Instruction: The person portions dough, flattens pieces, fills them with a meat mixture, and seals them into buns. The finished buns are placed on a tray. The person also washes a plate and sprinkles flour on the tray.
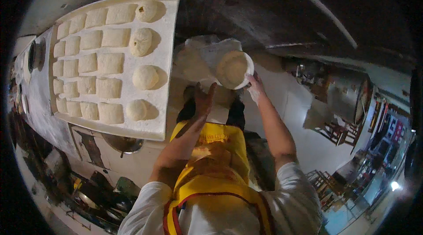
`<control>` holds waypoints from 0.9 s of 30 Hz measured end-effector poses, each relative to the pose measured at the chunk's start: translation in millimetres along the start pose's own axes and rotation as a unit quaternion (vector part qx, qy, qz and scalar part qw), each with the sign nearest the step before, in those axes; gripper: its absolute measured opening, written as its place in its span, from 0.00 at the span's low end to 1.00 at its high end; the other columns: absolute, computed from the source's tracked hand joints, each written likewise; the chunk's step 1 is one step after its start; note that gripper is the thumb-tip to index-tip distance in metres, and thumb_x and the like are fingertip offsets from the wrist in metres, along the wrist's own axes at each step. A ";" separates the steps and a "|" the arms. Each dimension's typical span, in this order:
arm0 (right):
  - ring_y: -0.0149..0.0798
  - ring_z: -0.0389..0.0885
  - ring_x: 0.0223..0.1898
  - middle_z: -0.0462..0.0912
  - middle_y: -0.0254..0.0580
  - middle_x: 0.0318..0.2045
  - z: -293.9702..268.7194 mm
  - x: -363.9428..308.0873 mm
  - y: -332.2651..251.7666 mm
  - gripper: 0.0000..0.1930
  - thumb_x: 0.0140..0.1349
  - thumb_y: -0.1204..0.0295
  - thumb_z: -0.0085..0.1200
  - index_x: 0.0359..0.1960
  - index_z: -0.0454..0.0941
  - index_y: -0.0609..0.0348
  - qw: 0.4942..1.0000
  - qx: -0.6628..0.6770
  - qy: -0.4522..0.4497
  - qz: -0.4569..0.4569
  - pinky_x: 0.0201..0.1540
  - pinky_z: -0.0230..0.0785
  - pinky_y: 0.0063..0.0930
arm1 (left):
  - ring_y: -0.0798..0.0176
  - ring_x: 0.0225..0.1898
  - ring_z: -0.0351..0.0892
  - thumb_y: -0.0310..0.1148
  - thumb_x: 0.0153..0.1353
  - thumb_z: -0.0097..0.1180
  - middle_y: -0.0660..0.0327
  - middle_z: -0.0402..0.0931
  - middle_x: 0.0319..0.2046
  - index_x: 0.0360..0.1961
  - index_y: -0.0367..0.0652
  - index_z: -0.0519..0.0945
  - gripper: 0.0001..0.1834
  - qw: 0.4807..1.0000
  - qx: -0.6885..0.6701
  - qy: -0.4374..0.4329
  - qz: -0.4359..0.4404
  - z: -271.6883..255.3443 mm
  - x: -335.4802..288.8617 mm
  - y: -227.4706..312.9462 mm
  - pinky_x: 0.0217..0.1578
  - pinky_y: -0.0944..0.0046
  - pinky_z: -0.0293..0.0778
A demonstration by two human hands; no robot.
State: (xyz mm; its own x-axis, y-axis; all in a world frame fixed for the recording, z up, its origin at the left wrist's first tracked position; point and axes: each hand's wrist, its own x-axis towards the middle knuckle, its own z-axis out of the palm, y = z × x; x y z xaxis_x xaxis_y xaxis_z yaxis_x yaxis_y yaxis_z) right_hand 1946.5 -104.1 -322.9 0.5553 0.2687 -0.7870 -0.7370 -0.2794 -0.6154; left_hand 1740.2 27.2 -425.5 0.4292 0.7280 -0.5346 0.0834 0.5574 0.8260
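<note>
My right hand (254,87) grips the right rim of a white bowl (250,64). The bowl is tilted and has pale powder, seemingly flour, inside. My left hand (204,100) is in shadow to the lower left of the bowl, apart from it, its fingers spread and nothing visible in them. Beyond both hands sits a translucent plastic bag (207,50) with pale contents, partly behind the bowl. A large floured tray (165,36) lies to the left, bearing rows of square dough pieces (109,63) and a column of round dough balls (145,77) on its right side.
A dusty work surface (42,91) extends left of the tray. Below the tray is a round metal pan (123,142); pots and clutter (103,195) stand at the lower left. Wooden stools (341,132) are on the floor at right. A dark surface (246,3) spans the far side.
</note>
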 end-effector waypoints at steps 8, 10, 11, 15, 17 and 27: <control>0.42 0.73 0.54 0.75 0.43 0.55 91.1 191.3 16.2 0.37 0.53 0.58 0.63 0.65 0.65 0.54 0.893 -0.395 -0.213 -0.035 0.50 0.70 0.39 | 0.48 0.54 0.74 0.36 0.63 0.56 0.45 0.74 0.53 0.60 0.28 0.65 0.30 0.975 0.217 0.041 0.037 26.9 41.3 -17.7 0.53 0.54 0.70; 0.45 0.72 0.56 0.73 0.45 0.58 116.1 223.1 39.0 0.37 0.51 0.58 0.63 0.64 0.66 0.56 0.824 -0.473 -0.267 -0.159 0.55 0.67 0.39 | 0.54 0.50 0.74 0.36 0.65 0.56 0.52 0.74 0.51 0.62 0.32 0.65 0.29 0.989 0.117 0.084 -0.025 28.2 32.1 3.7 0.49 0.57 0.72; 0.46 0.71 0.57 0.72 0.46 0.59 126.8 235.1 50.7 0.37 0.51 0.58 0.63 0.63 0.67 0.57 0.782 -0.520 -0.276 -0.204 0.58 0.65 0.39 | 0.58 0.48 0.75 0.36 0.66 0.55 0.55 0.74 0.50 0.63 0.34 0.64 0.28 0.989 0.068 0.108 -0.076 29.9 29.3 13.0 0.48 0.58 0.73; 0.53 0.68 0.62 0.69 0.54 0.62 173.9 264.9 89.3 0.40 0.50 0.49 0.63 0.64 0.66 0.51 0.691 -0.539 -0.341 -0.342 0.65 0.56 0.50 | 0.60 0.49 0.74 0.34 0.67 0.52 0.55 0.73 0.52 0.62 0.35 0.65 0.25 0.991 0.076 0.101 -0.048 22.8 7.3 38.3 0.48 0.58 0.72; 0.52 0.68 0.62 0.69 0.53 0.62 196.4 274.4 97.3 0.40 0.50 0.49 0.63 0.65 0.66 0.51 0.656 -0.565 -0.353 -0.355 0.65 0.57 0.50 | 0.61 0.48 0.75 0.33 0.67 0.51 0.55 0.74 0.51 0.62 0.35 0.65 0.24 0.993 0.048 0.091 -0.064 16.2 -4.1 43.5 0.48 0.59 0.73; 0.51 0.68 0.62 0.69 0.51 0.62 278.8 310.5 101.7 0.39 0.52 0.50 0.62 0.65 0.66 0.51 0.625 -0.572 -0.390 -0.361 0.64 0.58 0.49 | 0.67 0.38 0.71 0.27 0.64 0.49 0.60 0.76 0.41 0.58 0.35 0.69 0.21 0.985 -0.005 0.128 -0.119 -1.2 -28.7 64.8 0.40 0.65 0.71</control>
State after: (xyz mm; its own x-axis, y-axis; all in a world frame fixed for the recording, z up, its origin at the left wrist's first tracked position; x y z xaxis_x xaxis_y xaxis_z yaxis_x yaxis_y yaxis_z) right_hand 1936.5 208.0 -617.9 -0.1002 0.9483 -0.3012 0.6022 -0.1832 -0.7771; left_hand 1732.2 42.9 -356.8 0.1580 0.6519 -0.7416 0.1453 0.7275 0.6705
